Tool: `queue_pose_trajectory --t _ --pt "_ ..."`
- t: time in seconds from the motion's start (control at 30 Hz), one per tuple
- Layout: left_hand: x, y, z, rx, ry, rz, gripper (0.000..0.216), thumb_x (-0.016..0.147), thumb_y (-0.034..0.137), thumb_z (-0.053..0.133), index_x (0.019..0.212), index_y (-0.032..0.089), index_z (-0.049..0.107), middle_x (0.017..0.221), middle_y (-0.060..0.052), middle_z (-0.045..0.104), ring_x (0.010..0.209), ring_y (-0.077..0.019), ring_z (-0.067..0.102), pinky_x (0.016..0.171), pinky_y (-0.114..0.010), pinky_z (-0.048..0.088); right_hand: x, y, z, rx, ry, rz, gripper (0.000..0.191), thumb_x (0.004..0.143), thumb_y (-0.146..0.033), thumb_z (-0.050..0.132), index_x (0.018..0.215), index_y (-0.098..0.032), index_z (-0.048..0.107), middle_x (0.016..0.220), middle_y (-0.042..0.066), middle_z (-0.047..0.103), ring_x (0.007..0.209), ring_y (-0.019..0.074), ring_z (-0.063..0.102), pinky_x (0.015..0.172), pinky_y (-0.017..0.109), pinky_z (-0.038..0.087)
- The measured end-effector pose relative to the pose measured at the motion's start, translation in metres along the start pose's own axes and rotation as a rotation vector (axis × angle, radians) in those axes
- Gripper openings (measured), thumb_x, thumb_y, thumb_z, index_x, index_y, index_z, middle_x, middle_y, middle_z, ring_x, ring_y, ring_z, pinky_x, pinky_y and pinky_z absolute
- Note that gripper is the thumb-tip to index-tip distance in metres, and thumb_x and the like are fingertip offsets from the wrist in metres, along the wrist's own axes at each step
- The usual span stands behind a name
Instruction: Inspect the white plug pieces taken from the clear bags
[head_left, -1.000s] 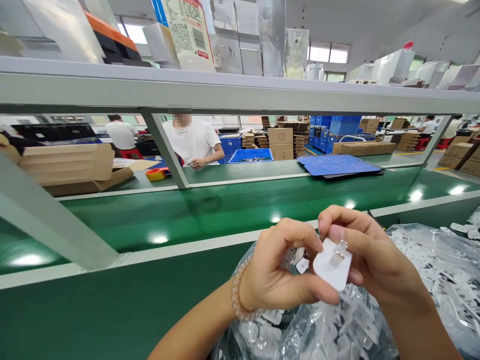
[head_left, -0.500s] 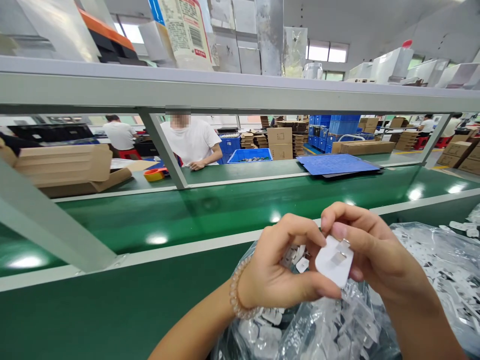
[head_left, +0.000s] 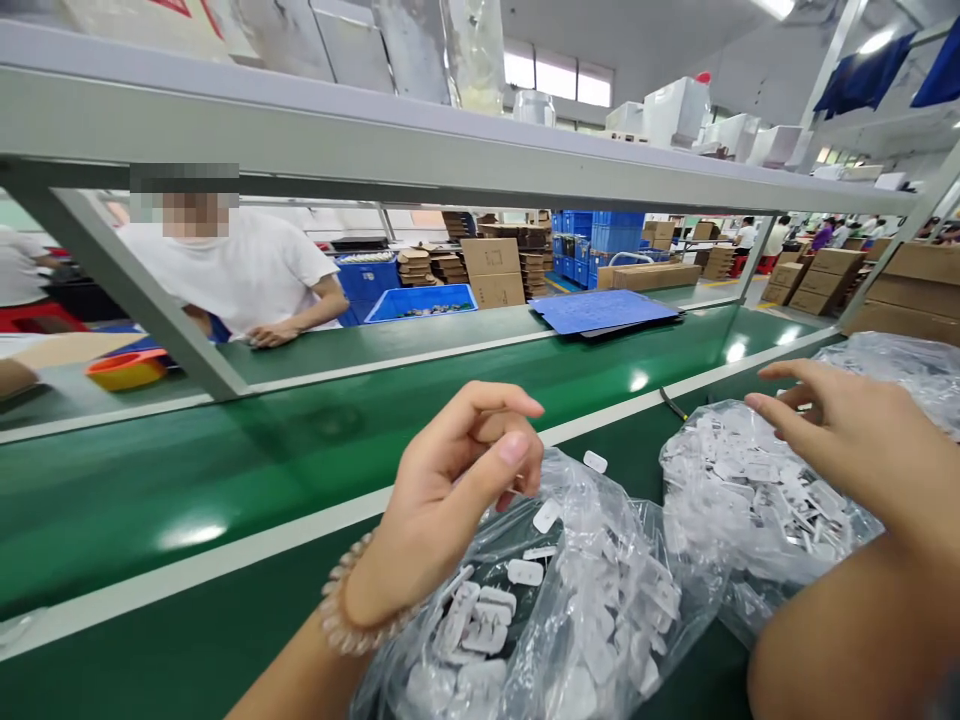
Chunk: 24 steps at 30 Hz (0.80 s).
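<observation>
Held the left hand over the near clear bag, with fingers bent toward the thumb; could not tell whether grasping anything. Held the right hand out near the farther bag, with thumb and fingers parted in a loose, released curve. Saw white plastic pieces heaped inside both bags on the dark green tabletop.

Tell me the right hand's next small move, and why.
Probably lower the right hand toward the white pieces in the clear bag nearest it: the hand looks open, with nothing visible in its grasp, and those pieces seem the closest to its fingertips.
</observation>
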<state>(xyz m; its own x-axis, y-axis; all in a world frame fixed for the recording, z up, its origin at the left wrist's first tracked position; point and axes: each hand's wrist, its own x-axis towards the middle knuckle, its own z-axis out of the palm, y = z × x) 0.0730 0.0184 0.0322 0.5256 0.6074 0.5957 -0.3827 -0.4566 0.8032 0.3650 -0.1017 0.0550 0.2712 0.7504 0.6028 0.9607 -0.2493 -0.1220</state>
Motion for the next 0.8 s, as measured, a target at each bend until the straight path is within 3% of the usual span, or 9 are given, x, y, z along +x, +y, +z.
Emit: queue_pose_trajectory --t 0.17,0.27,0.47,0.63,0.73,0.8 --pt "0.003 -0.001 0.009 -0.237 -0.02 -0.16 0.022 0.095 0.041 0.054 0.103 0.02 0.056 0.069 0.001 0.058 0.056 -0.0119 0.056 0.04 -0.015 0.04 -0.005 -0.077 -0.008 0.436 -0.078 -0.491 0.015 0.092 -0.022 0.059 0.106 -0.023 0.063 0.088 0.001 0.074 0.073 0.0159 0.07 0.061 0.024 0.051" --pt "0.003 0.0 0.011 -0.319 -0.023 -0.167 0.028 0.094 0.045 0.053 0.103 0.019 0.055 0.071 0.0 0.058 0.054 -0.0119 0.055 0.039 -0.016 0.04 -0.011 -0.109 -0.005 0.549 -0.103 -0.671 0.011 0.094 -0.019 0.056 0.104 -0.023 0.061 0.089 0.001 0.07 0.073 0.013 0.066 0.061 0.022 0.047" --pt "0.002 0.0 0.013 -0.365 -0.015 -0.158 0.028 0.095 0.047 0.051 0.105 0.02 0.056 0.079 0.002 0.054 0.051 -0.0077 0.051 0.042 -0.016 0.043 -0.015 -0.136 0.008 0.493 0.045 -0.722 0.018 0.095 -0.015 0.052 0.112 -0.016 0.059 0.106 0.007 0.064 0.076 0.0135 0.064 0.058 0.024 0.049" --pt "0.005 0.001 0.012 -0.384 0.111 -0.159 0.028 0.093 0.047 0.056 0.102 0.021 0.056 0.08 0.002 0.052 0.055 -0.0075 0.052 0.042 -0.013 0.043 -0.014 -0.161 0.018 0.289 0.225 -0.744 0.029 0.099 -0.021 0.044 0.114 -0.003 0.061 0.101 0.015 0.06 0.075 0.0183 0.062 0.062 0.029 0.054" --pt "0.006 0.002 0.01 -0.361 0.145 -0.167 0.027 0.093 0.047 0.056 0.1 0.02 0.057 0.076 0.002 0.053 0.055 -0.008 0.05 0.045 -0.014 0.044 -0.015 -0.17 0.023 0.32 0.252 -0.711 0.029 0.095 -0.016 0.048 0.117 -0.001 0.061 0.103 0.015 0.058 0.067 0.0156 0.058 0.069 0.029 0.056" --pt "0.005 0.002 0.01 -0.342 0.126 -0.167 0.026 0.096 0.046 0.052 0.099 0.021 0.057 0.076 0.001 0.055 0.055 -0.0084 0.052 0.046 -0.016 0.045 -0.015 -0.171 0.025 0.39 0.225 -0.702 0.028 0.091 -0.013 0.051 0.116 -0.004 0.061 0.103 0.014 0.058 0.074 0.0169 0.06 0.071 0.028 0.055"
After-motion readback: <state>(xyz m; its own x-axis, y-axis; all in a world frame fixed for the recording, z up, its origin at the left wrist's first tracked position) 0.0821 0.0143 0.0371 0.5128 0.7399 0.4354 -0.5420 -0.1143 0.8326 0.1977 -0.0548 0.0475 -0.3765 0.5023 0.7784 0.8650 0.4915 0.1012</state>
